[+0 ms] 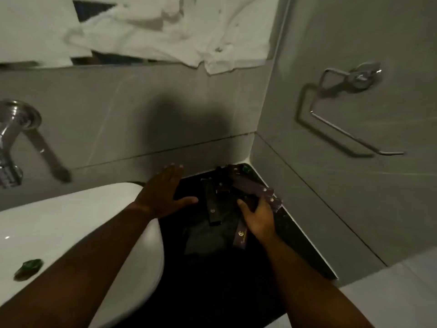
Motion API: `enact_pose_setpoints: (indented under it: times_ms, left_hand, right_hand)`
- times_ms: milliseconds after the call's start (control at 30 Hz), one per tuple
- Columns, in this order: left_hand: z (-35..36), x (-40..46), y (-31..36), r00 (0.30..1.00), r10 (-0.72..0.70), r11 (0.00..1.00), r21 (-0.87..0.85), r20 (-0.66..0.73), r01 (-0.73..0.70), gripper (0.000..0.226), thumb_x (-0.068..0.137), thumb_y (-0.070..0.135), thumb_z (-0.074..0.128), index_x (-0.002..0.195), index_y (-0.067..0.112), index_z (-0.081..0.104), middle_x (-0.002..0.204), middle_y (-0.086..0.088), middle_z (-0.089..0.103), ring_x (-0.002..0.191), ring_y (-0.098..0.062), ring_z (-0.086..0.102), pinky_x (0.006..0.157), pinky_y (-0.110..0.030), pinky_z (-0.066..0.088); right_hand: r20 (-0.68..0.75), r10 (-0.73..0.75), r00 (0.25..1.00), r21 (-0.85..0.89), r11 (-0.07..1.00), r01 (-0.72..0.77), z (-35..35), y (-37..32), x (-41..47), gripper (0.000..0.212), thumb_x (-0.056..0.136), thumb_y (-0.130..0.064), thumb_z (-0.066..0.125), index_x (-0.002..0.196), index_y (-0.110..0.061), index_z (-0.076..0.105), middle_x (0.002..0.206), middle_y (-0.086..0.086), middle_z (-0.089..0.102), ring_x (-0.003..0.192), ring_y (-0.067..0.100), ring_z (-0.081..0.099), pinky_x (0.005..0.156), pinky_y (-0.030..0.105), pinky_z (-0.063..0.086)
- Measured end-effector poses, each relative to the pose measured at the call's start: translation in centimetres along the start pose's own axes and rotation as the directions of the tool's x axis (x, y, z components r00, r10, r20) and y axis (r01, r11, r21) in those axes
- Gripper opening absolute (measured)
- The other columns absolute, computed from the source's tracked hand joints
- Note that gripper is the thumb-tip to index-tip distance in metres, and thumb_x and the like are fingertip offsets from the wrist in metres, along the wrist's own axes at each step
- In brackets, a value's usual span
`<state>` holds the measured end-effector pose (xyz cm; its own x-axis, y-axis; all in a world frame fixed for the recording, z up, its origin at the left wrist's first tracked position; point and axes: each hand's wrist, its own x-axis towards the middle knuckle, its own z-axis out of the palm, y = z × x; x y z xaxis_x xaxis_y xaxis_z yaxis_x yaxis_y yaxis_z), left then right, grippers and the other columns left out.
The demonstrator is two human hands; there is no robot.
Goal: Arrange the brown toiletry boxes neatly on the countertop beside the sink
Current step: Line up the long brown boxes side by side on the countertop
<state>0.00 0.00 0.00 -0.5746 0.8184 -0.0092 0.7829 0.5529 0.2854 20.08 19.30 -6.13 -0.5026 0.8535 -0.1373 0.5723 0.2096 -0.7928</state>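
The dark surface [298, 235] sits in the corner, w/ the white sink [78, 223] on its left and grey tile walls behind and to the right. The left hand [163, 195] is spread wide and flat, fingers apart, holding nothing. It is over the spot where the sink rim meets the surface, fingertips pointing at the back wall; can't tell if it touches down. The right hand [259, 217] is curled around a bunch of long brown boxes [260, 189], thumb on the near side, other fingers hidden under them. Those boxes fan out up and left toward the corner, and their right ends w/ small gold marks stick out past the hand. One more brown box [240, 235] pokes out below the hand, gold mark up, pointing toward the camera. Another dark box [212, 204] lies flat on the surface by itself, btwn the two hands, long way toward the camera. More small dark things are piled at the back near the corner, too dim to tell. A bit of green [247, 170] shows right in the corner. A green thing [29, 268] lies in the sink, near the left. A shiny tap [14, 138] is on the left wall. A metal holder [347, 114] hangs on the right wall. A white towel [165, 29] shows up top.
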Motion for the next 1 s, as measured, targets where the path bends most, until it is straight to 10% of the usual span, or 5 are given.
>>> enact_pose_setpoints:
  times_ms: [167,500,733,1000]
  left_hand:
    - [4.2,-0.4,-1.8,0.996,0.038,0.986,0.158,0.077,-0.05,0.111,0.07,0.088,0.027,0.15,0.012,0.017,0.157,-0.018,0.021,0.144,-0.031,0.018,0.117,-0.042,0.016]
    - [5.0,0.3,-2.6,0.998,0.045,0.982,0.183,0.035,-0.051,0.113,0.068,0.092,0.016,0.149,0.014,0.02,0.157,-0.015,0.023,0.144,-0.03,0.019,0.117,-0.045,0.019]
    - [5.5,0.2,-3.0,0.995,0.096,0.985,0.148,-0.016,-0.092,0.108,0.072,0.087,0.016,0.147,0.01,0.024,0.154,-0.019,0.029,0.141,-0.035,0.025,0.114,-0.05,0.023]
    - [6.0,0.3,-3.5,0.996,0.085,0.986,0.146,-0.008,-0.083,0.108,0.071,0.088,0.012,0.148,0.013,0.02,0.156,-0.017,0.023,0.143,-0.035,0.018,0.114,-0.05,0.017]
  right_hand:
    - [0.004,0.286,0.958,-0.326,0.906,-0.27,2.8,3.1,0.5,0.08,0.075,-0.061,0.063,0.132,-0.008,0.044,0.134,0.018,0.045,0.122,0.038,0.048,0.097,0.049,0.042]
    - [-0.098,0.369,0.924,-0.225,0.896,-0.382,4.2,5.1,-1.1,0.057,0.075,-0.04,0.07,0.12,-0.008,0.054,0.126,0.015,0.047,0.11,0.033,0.053,0.09,0.044,0.048]
    - [-0.118,0.14,0.983,-0.084,0.985,-0.151,4.4,6.0,-10.9,0.034,0.074,-0.038,0.069,0.103,-0.023,0.06,0.104,-0.005,0.046,0.1,0.017,0.054,0.092,0.04,0.05]
    - [0.031,-0.093,0.995,-0.339,0.936,0.098,8.5,7.3,-16.9,0.046,0.074,-0.043,0.067,0.115,-0.023,0.06,0.108,-0.001,0.052,0.101,0.016,0.046,0.087,0.029,0.043]
